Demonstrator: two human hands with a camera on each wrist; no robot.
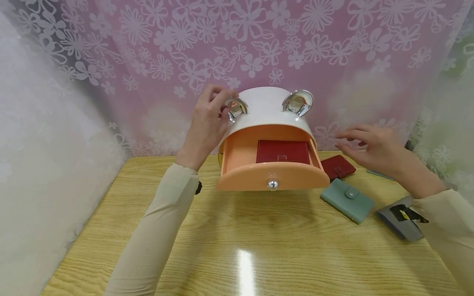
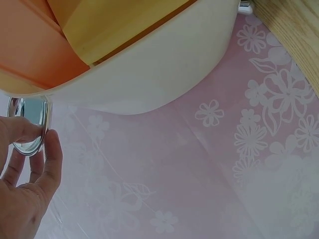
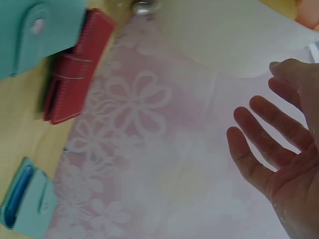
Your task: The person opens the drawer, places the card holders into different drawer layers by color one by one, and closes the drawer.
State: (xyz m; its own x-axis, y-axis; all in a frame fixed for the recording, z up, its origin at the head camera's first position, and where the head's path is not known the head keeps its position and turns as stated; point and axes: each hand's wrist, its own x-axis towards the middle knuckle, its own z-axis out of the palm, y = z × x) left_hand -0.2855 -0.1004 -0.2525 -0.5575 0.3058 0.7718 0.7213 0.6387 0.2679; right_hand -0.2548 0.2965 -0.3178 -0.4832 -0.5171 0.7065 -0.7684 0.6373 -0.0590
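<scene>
A white storage box (image 1: 264, 102) with two shiny silver ears stands at the back of the table, its orange drawer (image 1: 244, 176) pulled out. Inside the drawer lies a dark red wallet (image 1: 283, 151). My left hand (image 1: 209, 119) pinches the left silver ear (image 2: 31, 122) between thumb and fingers, as the left wrist view also shows. To the right of the box my right hand (image 1: 381, 150) hangs in the air with loosely bent fingers, touching nothing. Below it, another red wallet (image 1: 338, 166) and a green snap wallet (image 1: 348, 200) lie on the table.
A grey wallet-like item (image 1: 400, 218) lies at the right, partly behind the right sleeve. A small teal wallet (image 3: 30, 201) sits near the table's back edge. Flowered pink and white curtains (image 1: 252, 49) hang behind and beside the wooden table (image 1: 207, 242).
</scene>
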